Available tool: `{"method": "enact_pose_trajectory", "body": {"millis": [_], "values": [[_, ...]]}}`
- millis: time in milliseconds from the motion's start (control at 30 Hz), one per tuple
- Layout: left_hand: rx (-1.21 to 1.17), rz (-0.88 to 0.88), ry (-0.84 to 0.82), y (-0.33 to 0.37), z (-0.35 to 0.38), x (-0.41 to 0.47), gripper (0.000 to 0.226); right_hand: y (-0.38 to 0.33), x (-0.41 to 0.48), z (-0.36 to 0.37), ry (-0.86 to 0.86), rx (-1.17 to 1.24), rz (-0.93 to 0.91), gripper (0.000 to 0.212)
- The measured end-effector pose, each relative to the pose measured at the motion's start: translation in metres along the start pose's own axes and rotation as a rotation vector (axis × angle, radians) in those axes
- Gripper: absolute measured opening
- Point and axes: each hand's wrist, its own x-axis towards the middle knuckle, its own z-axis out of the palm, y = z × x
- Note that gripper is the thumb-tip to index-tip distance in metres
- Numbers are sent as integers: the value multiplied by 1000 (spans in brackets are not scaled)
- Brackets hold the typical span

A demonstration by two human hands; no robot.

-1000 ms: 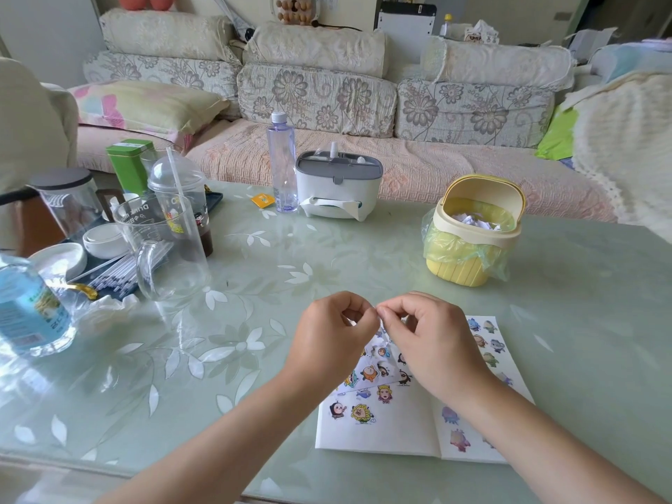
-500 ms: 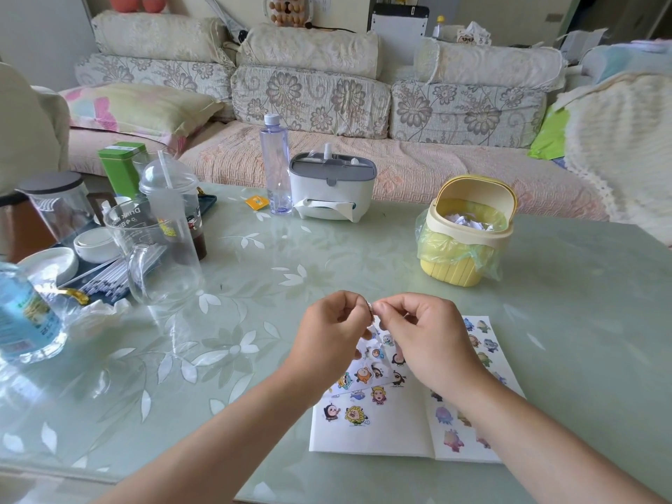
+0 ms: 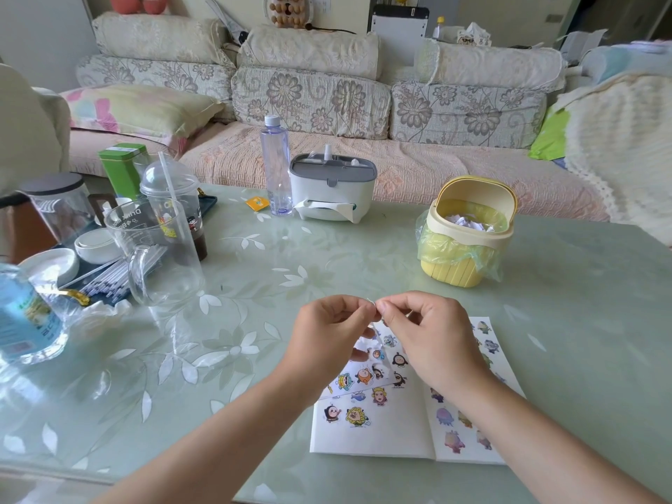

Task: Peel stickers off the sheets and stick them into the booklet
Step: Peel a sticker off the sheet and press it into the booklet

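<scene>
On the green table (image 3: 363, 249) an open booklet (image 3: 378, 431) is laid near the front edge. Just above it, a sticker sheet (image 3: 358, 372) is pinched at its top by the left hand (image 3: 327, 336) and right hand (image 3: 425, 336), whose fingertips are brought together, and it hangs beneath them.

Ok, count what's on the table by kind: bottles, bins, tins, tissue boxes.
Bottles: 2, tall clear bottle and blue-labelled bottle
Bins: 1, yellow bin
Tins: 1, green tin
Tissue boxes: 1, white tissue box
Total: 5
</scene>
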Motion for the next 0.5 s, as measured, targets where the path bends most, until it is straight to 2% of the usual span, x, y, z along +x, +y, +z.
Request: {"method": "enact_pose_trajectory", "body": {"millis": [300, 500], "values": [[243, 110, 5, -4, -3, 2, 15, 2, -2, -2, 18, -108, -128, 12], [280, 127, 29, -4, -1, -1, 20, 4, -1, 2, 27, -130, -137, 15]]}}
